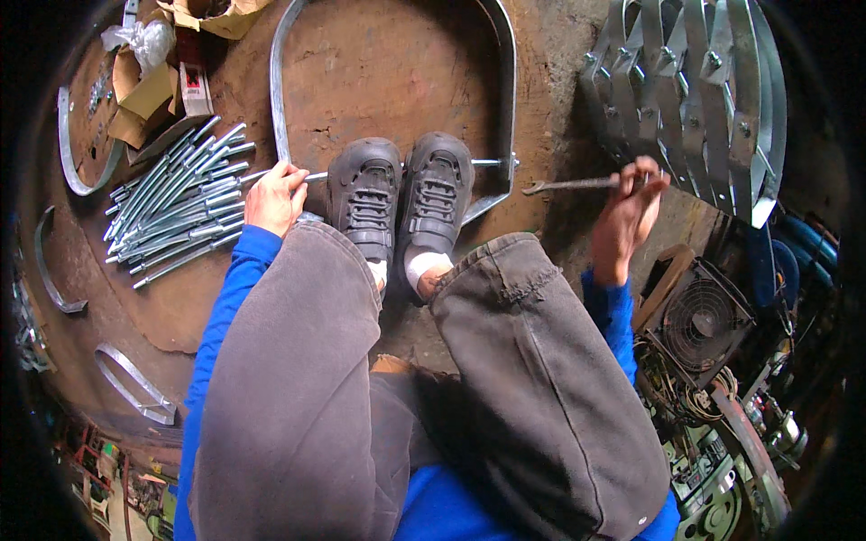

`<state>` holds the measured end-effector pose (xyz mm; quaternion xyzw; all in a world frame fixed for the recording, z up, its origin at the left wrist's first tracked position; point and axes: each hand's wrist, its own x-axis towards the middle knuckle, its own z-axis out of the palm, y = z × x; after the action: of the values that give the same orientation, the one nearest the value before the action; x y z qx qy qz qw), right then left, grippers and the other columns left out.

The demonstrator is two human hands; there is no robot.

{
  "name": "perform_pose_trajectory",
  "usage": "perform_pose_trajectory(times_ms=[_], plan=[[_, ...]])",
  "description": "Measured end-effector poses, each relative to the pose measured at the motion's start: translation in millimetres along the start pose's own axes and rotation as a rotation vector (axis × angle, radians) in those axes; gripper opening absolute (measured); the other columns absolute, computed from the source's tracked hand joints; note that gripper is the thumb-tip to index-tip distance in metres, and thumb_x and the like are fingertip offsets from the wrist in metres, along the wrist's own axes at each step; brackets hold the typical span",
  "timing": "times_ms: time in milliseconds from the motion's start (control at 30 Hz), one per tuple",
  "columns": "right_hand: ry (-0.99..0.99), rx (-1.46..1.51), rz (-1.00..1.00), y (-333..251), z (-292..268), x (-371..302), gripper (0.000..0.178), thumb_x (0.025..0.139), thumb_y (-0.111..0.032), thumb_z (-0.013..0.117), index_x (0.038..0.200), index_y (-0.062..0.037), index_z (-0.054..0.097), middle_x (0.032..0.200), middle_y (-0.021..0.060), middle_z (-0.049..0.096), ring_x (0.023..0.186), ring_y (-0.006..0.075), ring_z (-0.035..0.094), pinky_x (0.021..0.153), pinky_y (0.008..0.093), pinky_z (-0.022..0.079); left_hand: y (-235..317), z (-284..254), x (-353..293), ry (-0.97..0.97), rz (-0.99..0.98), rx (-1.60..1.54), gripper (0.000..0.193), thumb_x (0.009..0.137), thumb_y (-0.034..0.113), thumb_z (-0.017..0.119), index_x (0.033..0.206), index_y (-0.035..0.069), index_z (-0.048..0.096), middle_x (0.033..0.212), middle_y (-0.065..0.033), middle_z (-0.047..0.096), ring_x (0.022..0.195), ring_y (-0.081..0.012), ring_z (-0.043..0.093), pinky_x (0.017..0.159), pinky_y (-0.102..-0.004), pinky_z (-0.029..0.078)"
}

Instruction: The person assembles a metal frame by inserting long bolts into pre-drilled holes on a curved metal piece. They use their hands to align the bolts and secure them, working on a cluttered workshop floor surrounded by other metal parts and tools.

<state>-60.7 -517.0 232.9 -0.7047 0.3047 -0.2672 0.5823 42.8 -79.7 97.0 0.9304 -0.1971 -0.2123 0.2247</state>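
Note:
My left hand (275, 200) is closed around a thin metal rod (317, 177) at the left leg of a large U-shaped metal band (278, 99). That rod runs across behind my shoes, and its right end comes through the band's right leg with a nut (515, 162) there. What my left fingertips cover at the band is hidden. Out to the right, my right hand (630, 212) grips a wrench (577, 184), its open jaw pointing left toward the band, apart from the nut. Both my shoes (365, 194) are set within the band, over the rod.
A pile of metal rods (185, 198) lies beside my left hand, below an opened cardboard box (144, 99). Stacked metal bands (695, 90) stand at the far right. Loose curved strips (135, 383) lie at left; a round-grilled fan (699, 316) and machinery sit at right.

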Motion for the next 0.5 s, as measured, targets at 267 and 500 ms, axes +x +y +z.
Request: perform_pose_trajectory(times_ms=[267,500], plan=[[-0.591,-0.156,-0.071,71,87,83,0.016,0.097,-0.010,0.046,0.105,-0.0034,0.058,0.088,0.0029,0.058,0.082,0.0135,0.055,0.073,0.0262,0.045,-5,4,-2,0.026,0.019,-0.007,0.020,0.085,0.016,0.070,0.103,0.010,0.074,0.098,-0.0058,0.067,0.089,-0.0291,0.068,0.080,-0.0395,0.054],[-0.400,-0.123,-0.195,138,42,22,0.014,0.094,-0.013,0.050,0.106,-0.0056,0.049,0.086,0.0075,0.046,0.068,0.0236,0.046,0.062,0.0343,0.040,0,7,1,-0.002,-0.010,-0.001,0.021,0.085,0.018,0.070,0.104,0.010,0.074,0.099,-0.0056,0.067,0.091,-0.0292,0.067,0.082,-0.0396,0.054]])
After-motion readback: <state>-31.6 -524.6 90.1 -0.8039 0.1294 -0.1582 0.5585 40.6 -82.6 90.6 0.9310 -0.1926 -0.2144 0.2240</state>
